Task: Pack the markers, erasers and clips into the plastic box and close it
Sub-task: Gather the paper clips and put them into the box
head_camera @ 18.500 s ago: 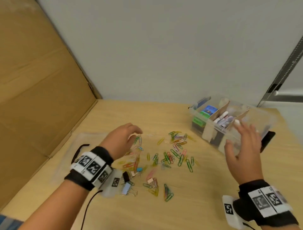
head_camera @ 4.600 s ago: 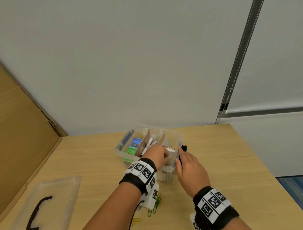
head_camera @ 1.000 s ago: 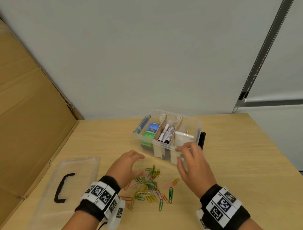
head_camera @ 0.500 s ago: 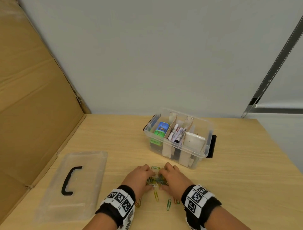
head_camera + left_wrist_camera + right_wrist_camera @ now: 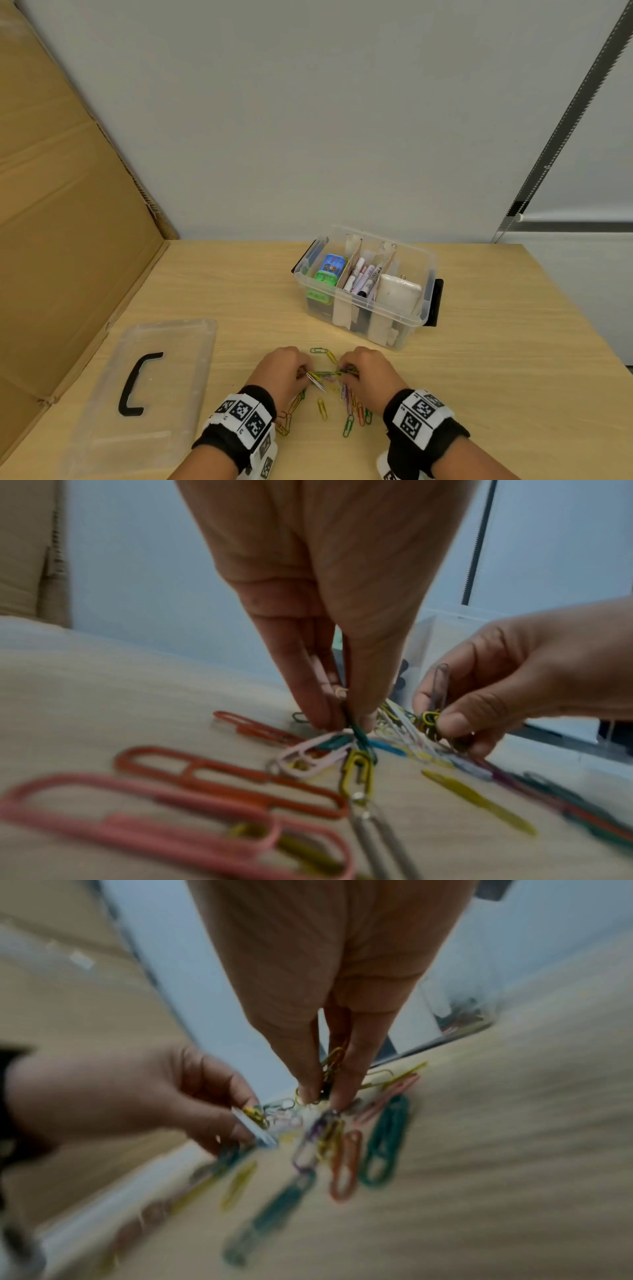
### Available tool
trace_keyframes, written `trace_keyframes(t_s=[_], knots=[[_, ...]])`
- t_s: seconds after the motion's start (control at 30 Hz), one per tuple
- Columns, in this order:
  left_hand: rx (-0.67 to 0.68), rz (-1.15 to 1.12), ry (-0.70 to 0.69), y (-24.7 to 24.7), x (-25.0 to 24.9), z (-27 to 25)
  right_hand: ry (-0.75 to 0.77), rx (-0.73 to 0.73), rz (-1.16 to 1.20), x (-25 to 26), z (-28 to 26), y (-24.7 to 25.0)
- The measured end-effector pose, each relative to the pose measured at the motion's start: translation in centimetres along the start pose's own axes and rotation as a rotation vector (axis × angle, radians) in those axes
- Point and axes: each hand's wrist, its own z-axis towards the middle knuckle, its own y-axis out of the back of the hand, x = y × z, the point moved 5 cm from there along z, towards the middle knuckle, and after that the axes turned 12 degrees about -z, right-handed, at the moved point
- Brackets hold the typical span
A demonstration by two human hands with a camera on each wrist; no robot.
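Several coloured paper clips (image 5: pixel 346 409) (image 5: pixel 219 775) (image 5: pixel 346 1153) lie on the wooden table near its front edge. My left hand (image 5: pixel 286 371) (image 5: pixel 339 718) pinches a bunch of them at the table surface. My right hand (image 5: pixel 368 373) (image 5: pixel 323 1096) pinches another bunch just to the right, almost touching the left. The clear plastic box (image 5: pixel 400 320) stands open behind them, with erasers (image 5: pixel 329 270) in its left compartment, markers (image 5: pixel 363 277) in the middle and a white pouch (image 5: pixel 397 294) at the right. Its clear lid (image 5: pixel 144 387) with a black handle lies flat at the left.
A cardboard wall (image 5: pixel 68 222) rises along the table's left side. A white wall stands behind the box. Bare wooden table (image 5: pixel 513 342) stretches to the right of the hands and box.
Both hands have come together over the clip pile and now pinch clips. The view has tilted slightly down; the box and lid have not moved.
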Motion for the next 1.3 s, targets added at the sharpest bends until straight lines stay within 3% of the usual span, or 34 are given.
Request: trace_keyframes(t_s=[0.2,0.37,0.57,0.63,0.73,0.9,1.0,1.1,1.2,1.23,1.3], knots=[[-0.164,-0.389,0.033,2.8,-0.2,-1.0,-0.060,-0.071,0.336,0.1,-1.3,4.9],[-0.298,-0.487,0.002,5.4,-0.7,-1.6,-0.058,-0.196,0.513,0.2,-2.8,11.3],[-0.330,-0.521,-0.013,6.8,-1.5,-1.9,-0.104,-0.412,0.310,-2.7,-1.3,15.7],[-0.337,-0.540,-0.008,7.0,-1.8,-1.9,-0.153,-0.346,0.189,-3.8,0.3,15.1],[-0.327,-0.542,-0.016,7.1,-2.3,-1.9,-0.224,-0.135,0.025,-4.4,2.9,13.8],[-0.322,-0.533,-0.011,7.1,-2.6,-2.0,-0.207,0.179,-0.334,-3.0,5.8,12.9],[-0.333,-0.523,-0.008,7.1,-2.6,-2.4,-0.172,0.234,-0.380,-3.0,5.8,12.9],[-0.340,-0.504,-0.019,7.4,-2.7,-2.8,-0.142,0.001,-0.218,-3.4,4.0,13.7],[-0.360,-0.494,-0.060,8.1,-4.0,-2.4,-0.131,-0.448,-0.134,-5.2,0.9,14.4],[-0.369,-0.485,-0.088,8.5,-4.9,-2.1,-0.151,-0.532,-0.146,-6.0,-0.2,14.1],[-0.377,-0.453,-0.153,9.1,-7.3,-0.9,-0.215,-0.547,-0.138,-7.7,-1.4,12.6]])
